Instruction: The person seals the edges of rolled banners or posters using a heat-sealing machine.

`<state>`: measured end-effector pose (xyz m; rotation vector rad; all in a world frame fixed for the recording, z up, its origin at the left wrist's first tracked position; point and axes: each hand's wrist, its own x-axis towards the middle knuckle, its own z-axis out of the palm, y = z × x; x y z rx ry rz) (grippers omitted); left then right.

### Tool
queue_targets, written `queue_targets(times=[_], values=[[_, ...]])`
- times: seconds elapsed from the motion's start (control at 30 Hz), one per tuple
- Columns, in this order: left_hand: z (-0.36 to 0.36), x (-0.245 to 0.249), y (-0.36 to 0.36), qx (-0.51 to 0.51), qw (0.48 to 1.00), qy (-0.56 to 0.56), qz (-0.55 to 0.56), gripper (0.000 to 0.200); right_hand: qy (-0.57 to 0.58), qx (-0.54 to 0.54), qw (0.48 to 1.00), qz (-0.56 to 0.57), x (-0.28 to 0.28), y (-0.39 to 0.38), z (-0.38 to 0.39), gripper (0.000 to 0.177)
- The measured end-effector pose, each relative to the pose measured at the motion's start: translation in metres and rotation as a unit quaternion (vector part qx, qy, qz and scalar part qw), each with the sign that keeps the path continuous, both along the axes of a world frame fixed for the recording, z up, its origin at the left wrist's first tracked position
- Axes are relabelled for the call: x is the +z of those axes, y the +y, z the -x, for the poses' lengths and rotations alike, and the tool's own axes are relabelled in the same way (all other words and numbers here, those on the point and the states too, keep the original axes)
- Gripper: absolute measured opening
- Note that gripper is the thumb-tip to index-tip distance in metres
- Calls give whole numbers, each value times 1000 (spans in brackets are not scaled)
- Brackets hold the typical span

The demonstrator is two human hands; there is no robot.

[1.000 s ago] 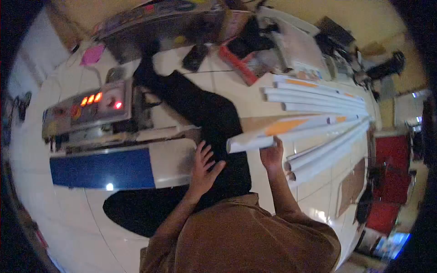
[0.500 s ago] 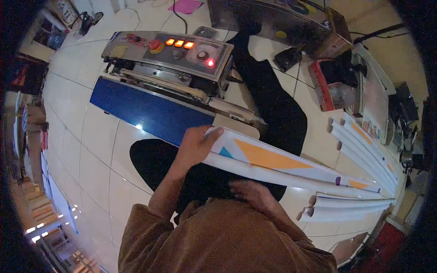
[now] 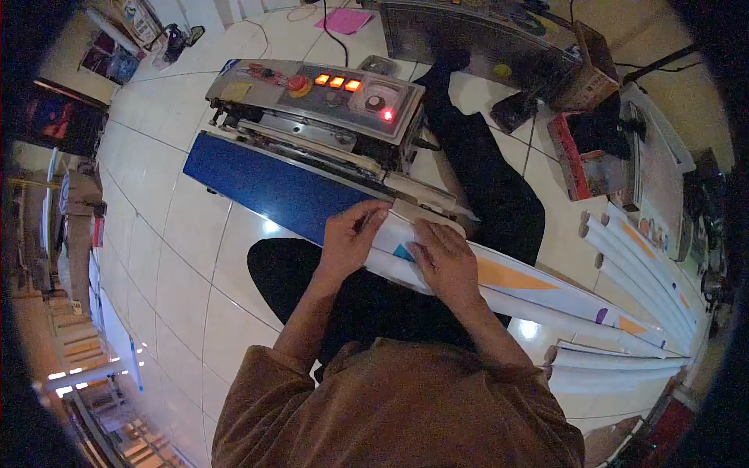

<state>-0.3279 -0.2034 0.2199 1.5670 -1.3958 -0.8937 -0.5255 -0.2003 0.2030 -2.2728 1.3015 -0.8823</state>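
A long white plastic bag (image 3: 511,273) with orange, teal and purple print lies across my lap, a white roll bulging along its lower side. My left hand (image 3: 348,246) pinches the bag's near end, fingertips at its upper corner. Just to the right, my right hand (image 3: 446,261) grips the same end, its fingers over the upper edge and thumb on the printed face. Both hands are at the right end of the blue conveyor (image 3: 273,183) of a band sealer (image 3: 312,101), whose orange switches and red light glow.
Several white rolls (image 3: 636,257) lie on the tiled floor to the right, with more rolls (image 3: 608,363) nearer me. An open red-edged box (image 3: 573,160) stands beyond them. A large metal case (image 3: 476,39) is at the back, near a pink sheet (image 3: 343,21).
My right hand has come up from my lap onto the bag beside my left hand. My left hand stays at the bag's end. The whole view has shifted slightly.
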Motion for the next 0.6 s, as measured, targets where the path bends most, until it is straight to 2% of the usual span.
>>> queue_targets(times=[0.07, 0.13, 0.17, 0.27, 0.33, 0.47, 0.53, 0.6], values=[[-5, 7, 2, -26, 999, 3, 36, 19, 1, 0, 1000, -13, 4, 0, -8, 37], [-9, 26, 5, -57, 997, -23, -55, 18, 3, -2, 1000, -26, 8, 0, -13, 35], [-9, 26, 5, -57, 997, -24, -56, 18, -6, 1, 999, -32, 11, -1, -15, 34], [-9, 24, 5, -22, 999, -33, 5, 17, -13, -1, 998, -54, 9, 1, -19, 31], [-9, 23, 4, 36, 993, 78, -77, 19, -9, -5, 997, -70, 9, 1, -20, 29], [-9, 17, 7, 46, 995, 87, -32, 20, -29, -17, 994, -108, 16, -2, -19, 25], [-16, 15, 8, -52, 998, -40, -21, 20, -26, -19, 992, -125, 19, -4, -20, 24], [-21, 21, 9, -71, 995, -69, -23, 20, -45, -1, 989, -139, 20, -6, -20, 24]])
